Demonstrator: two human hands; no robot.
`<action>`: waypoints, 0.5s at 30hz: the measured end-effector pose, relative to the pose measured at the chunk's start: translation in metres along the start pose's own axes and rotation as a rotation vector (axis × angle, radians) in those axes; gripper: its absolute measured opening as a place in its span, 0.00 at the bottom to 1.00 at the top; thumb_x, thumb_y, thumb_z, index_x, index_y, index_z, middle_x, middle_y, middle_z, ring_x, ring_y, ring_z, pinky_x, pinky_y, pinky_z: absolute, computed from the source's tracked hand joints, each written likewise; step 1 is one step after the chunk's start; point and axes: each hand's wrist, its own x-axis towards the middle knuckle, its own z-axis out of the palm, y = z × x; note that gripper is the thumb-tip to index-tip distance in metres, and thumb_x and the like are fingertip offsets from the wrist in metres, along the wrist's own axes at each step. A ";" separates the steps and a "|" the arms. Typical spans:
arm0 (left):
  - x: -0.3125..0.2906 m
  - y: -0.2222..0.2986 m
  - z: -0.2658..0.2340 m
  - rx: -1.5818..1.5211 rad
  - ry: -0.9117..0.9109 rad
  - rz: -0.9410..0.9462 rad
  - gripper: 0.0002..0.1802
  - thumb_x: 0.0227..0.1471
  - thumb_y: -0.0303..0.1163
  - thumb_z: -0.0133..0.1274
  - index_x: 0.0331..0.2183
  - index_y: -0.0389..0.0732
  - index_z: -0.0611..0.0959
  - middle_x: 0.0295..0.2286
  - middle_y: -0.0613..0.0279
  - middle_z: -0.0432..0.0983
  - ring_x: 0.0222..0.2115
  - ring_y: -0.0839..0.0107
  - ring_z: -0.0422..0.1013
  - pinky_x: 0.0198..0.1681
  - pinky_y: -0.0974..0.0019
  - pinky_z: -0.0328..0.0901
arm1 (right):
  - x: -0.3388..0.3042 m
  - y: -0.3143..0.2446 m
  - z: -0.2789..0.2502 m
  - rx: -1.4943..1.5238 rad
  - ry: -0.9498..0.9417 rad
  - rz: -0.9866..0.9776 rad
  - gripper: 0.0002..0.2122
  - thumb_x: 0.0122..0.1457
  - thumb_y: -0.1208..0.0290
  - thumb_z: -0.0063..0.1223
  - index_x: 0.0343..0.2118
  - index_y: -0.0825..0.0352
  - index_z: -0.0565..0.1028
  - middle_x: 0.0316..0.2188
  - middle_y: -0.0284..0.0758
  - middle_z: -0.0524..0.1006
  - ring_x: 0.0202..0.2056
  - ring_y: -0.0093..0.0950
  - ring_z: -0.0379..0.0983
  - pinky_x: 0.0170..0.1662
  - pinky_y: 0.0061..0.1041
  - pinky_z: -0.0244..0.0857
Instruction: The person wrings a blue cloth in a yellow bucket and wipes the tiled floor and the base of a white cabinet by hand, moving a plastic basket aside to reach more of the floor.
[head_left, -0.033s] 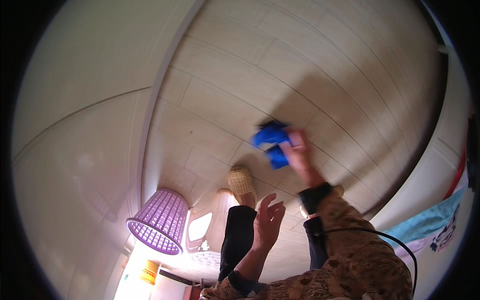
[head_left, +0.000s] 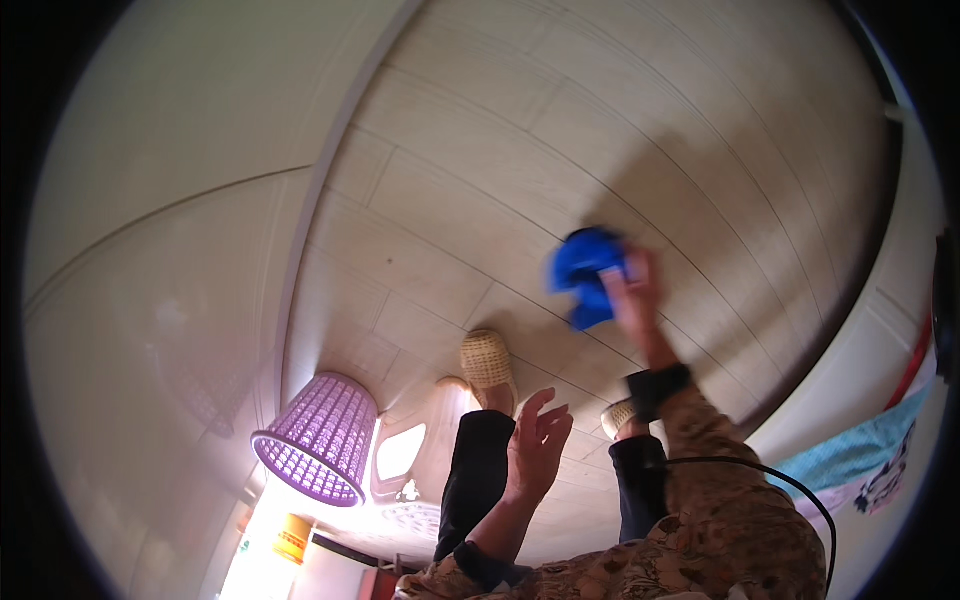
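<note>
Your right hand (head_left: 640, 285) shifts the grasped blue cloth (head_left: 583, 272) over floor (head_left: 435, 205) farther from the purple lattice basket (head_left: 325, 425); left hand (head_left: 538, 450) empty.

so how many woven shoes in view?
2: left woven shoe just below the picture's centre; right woven shoe farther right, below the right hand and partly hidden. Others could be out of sight.

Glare at lower left burns out detail beside the purple basket (head_left: 325, 425), a soft shadow darkens the floor (head_left: 700, 190), blur smears the blue cloth (head_left: 590, 262) and the right hand's grip (head_left: 637, 290), and straight edges bow outward peripherally.
</note>
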 end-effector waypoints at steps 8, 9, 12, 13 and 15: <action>0.025 0.010 -0.039 -0.307 0.092 -0.213 0.13 0.50 0.23 0.49 0.41 0.35 0.73 0.36 0.57 0.73 0.38 0.74 0.71 0.42 0.73 0.64 | 0.163 0.000 0.083 -0.640 0.592 -0.499 0.22 0.53 0.50 0.48 0.46 0.60 0.70 0.42 0.40 0.71 0.42 0.40 0.67 0.45 0.40 0.62; 0.028 0.013 -0.047 -0.393 0.154 -0.216 0.14 0.50 0.21 0.47 0.41 0.34 0.72 0.36 0.59 0.70 0.38 0.74 0.69 0.43 0.72 0.63 | 0.137 -0.031 0.131 -0.643 0.421 -0.531 0.16 0.49 0.58 0.50 0.41 0.57 0.71 0.35 0.36 0.70 0.36 0.37 0.66 0.37 0.37 0.60; 0.026 0.025 -0.066 -0.496 0.262 -0.184 0.14 0.50 0.21 0.47 0.42 0.33 0.71 0.34 0.60 0.70 0.36 0.75 0.67 0.41 0.72 0.63 | 0.041 -0.136 0.216 -0.468 -0.097 -0.667 0.11 0.43 0.68 0.54 0.33 0.51 0.74 0.25 0.30 0.67 0.26 0.35 0.65 0.23 0.35 0.55; 0.028 0.026 -0.067 -0.486 0.338 -0.147 0.16 0.50 0.23 0.48 0.43 0.35 0.70 0.37 0.61 0.69 0.38 0.75 0.68 0.40 0.73 0.62 | 0.014 -0.146 0.229 -0.441 -0.189 -0.765 0.14 0.39 0.68 0.55 0.33 0.49 0.74 0.27 0.30 0.67 0.26 0.34 0.66 0.25 0.35 0.59; 0.029 0.031 -0.060 -0.485 0.389 -0.106 0.17 0.50 0.26 0.49 0.44 0.36 0.69 0.39 0.62 0.68 0.39 0.75 0.68 0.39 0.74 0.61 | -0.030 -0.137 0.239 -0.261 -0.455 -0.849 0.16 0.39 0.69 0.57 0.35 0.48 0.75 0.32 0.31 0.68 0.31 0.35 0.66 0.28 0.34 0.61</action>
